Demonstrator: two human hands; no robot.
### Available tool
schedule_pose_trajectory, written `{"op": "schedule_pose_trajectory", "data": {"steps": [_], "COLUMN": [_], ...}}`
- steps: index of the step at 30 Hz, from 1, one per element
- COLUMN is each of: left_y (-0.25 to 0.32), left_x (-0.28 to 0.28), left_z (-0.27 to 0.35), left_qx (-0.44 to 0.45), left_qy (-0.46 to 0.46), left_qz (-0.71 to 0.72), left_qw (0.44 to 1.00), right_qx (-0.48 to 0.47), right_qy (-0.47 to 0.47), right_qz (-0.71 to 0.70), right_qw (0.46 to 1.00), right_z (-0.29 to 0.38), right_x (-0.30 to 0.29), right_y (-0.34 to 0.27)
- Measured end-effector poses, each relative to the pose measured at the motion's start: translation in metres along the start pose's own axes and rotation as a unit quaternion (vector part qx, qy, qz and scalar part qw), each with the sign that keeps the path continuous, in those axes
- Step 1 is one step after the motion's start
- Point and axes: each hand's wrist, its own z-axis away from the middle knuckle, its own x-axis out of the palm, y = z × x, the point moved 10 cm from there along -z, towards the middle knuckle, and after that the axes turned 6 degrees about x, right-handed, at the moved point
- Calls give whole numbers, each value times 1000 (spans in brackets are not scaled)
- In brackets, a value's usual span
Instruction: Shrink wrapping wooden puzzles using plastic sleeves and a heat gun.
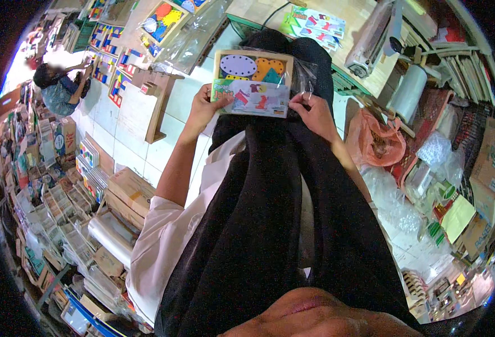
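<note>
A shallow wooden tray [290,67] rests over my lap in a clear plastic bag [304,76]. Inside it lie a lavender oval lacing board [238,66], an orange one [268,68] and parts of yellow and teal pieces. A printed card [251,99] with pictures and writing covers the near half of the tray. My left hand [207,105] grips the left edge, its thumb over the card. At the lower right corner, the thumb and forefinger of my right hand [310,110] pinch the bag's loose plastic.
More printed cards [315,27] lie on the wooden table [367,80] ahead, beside a long bag sealer [374,42]. A plastic film roll [408,92] and an orange bag [376,139] are at right. Left are a filled wooden tray [165,21], cardboard boxes [131,191] and another person [59,90].
</note>
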Motion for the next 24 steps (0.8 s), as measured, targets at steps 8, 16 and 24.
{"op": "schedule_pose_trajectory", "data": {"steps": [8,16,24], "left_y": [-29,-20,-19], "left_x": [-50,-41,-34], "left_z": [-7,-14,-15], "left_qx": [-41,1,-9], "left_qy": [38,54,40], "left_qz": [105,33,77], "left_qw": [993,998,996], "right_qx": [-50,39,185], "right_qy": [25,66,162], "right_qz": [-105,-65,-131], "right_qw": [993,995,961], "right_z": [-52,-49,-89], "right_x": [25,-3,-26], "right_y": [-43,2,26]}}
